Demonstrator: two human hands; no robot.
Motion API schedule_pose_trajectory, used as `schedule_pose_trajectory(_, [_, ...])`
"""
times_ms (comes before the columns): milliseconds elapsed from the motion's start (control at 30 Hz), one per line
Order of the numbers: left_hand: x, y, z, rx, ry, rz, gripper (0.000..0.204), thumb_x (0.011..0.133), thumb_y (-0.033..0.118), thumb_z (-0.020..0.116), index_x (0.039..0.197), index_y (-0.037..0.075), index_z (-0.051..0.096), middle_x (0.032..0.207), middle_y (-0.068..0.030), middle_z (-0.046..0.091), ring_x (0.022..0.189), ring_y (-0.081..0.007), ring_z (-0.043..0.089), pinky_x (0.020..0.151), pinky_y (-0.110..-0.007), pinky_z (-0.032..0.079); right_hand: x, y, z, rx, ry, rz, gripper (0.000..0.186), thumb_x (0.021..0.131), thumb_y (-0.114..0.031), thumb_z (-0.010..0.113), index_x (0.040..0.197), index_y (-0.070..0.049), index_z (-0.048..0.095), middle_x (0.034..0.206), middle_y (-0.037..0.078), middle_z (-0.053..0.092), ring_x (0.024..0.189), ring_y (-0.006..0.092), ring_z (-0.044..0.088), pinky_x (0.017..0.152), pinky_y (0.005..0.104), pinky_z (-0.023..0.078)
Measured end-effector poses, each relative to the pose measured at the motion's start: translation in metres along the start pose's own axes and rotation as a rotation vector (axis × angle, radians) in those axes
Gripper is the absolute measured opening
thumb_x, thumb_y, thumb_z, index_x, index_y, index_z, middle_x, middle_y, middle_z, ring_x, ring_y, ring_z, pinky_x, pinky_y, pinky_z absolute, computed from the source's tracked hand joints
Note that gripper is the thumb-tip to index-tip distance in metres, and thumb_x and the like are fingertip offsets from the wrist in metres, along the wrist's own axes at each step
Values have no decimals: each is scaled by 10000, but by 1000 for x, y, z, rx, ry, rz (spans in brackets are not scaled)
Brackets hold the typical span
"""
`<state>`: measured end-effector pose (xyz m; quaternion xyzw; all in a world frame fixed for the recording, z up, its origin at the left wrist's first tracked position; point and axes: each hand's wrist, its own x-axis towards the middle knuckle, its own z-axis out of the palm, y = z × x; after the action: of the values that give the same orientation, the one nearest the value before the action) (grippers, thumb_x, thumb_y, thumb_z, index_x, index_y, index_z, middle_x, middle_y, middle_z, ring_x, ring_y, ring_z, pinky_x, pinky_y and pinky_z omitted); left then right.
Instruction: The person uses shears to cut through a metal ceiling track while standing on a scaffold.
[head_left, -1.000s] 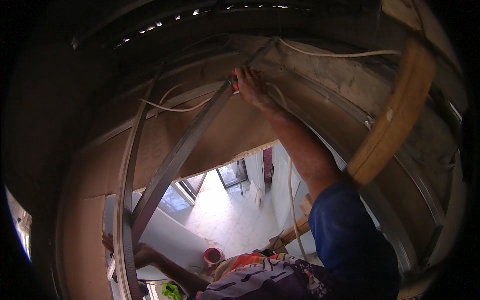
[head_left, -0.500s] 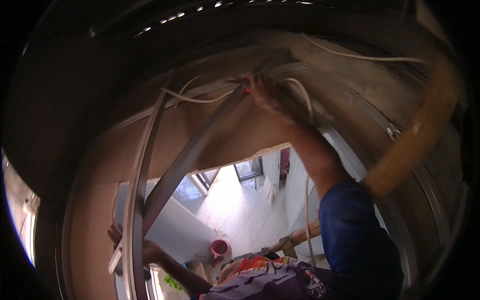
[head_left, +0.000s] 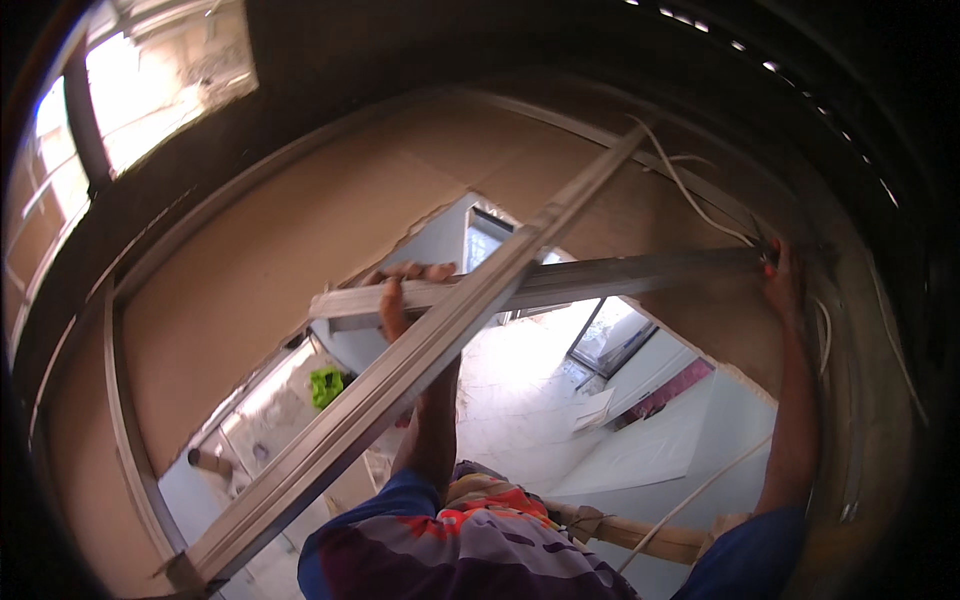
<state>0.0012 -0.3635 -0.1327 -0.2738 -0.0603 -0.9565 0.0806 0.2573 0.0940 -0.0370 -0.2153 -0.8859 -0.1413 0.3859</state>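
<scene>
My left hand (head_left: 398, 292) grips the near-left end of a grey metal channel (head_left: 640, 274), fingers curled over its top edge. At the channel's other end, my right hand (head_left: 785, 285) is closed round a small red-handled tool (head_left: 769, 268). Its jaws are too dark to make out. Another long metal channel (head_left: 400, 375) runs diagonally from lower left to upper right and crosses over the held one. A pale cable (head_left: 690, 203) ends close to my right hand.
Brown ceiling board (head_left: 300, 200) surrounds a rough-edged opening. Down through it show a pale tiled floor (head_left: 500, 400), a black-framed window (head_left: 612, 335) and a bright green item (head_left: 326, 386). A wooden pole (head_left: 640, 535) lies below me. Another metal strip (head_left: 125, 420) edges the board at left.
My view has swung, so the right hand and the channels now appear farther right. My left hand has come up into fuller view, still at the channel's end. The right hand stays at the red-handled tool.
</scene>
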Motion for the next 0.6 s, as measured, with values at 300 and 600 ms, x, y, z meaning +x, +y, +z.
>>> schedule_pose_trajectory(300, [5, 6, -2, -39, -190, -8, 476, 806, 182, 532, 1236, 120, 337, 1056, -245, 510, 941, -374, 585, 795, -507, 511, 3, -3, 4, -76, -87, -4, 486, 802, -19, 552, 1257, 3, 382, 1195, 220, 475, 1097, 394, 449, 909, 449, 364])
schedule_pose_trajectory(600, [22, 2, -8, 0, -326, -62, 394, 823, 269, 518, 1173, 105, 437, 1086, -256, 523, 961, -343, 573, 837, -506, 479, -3, 8, 15, -96, -17, 29, 492, 815, -112, 592, 1249, -3, 386, 1185, 220, 487, 1100, 397, 458, 899, 450, 371])
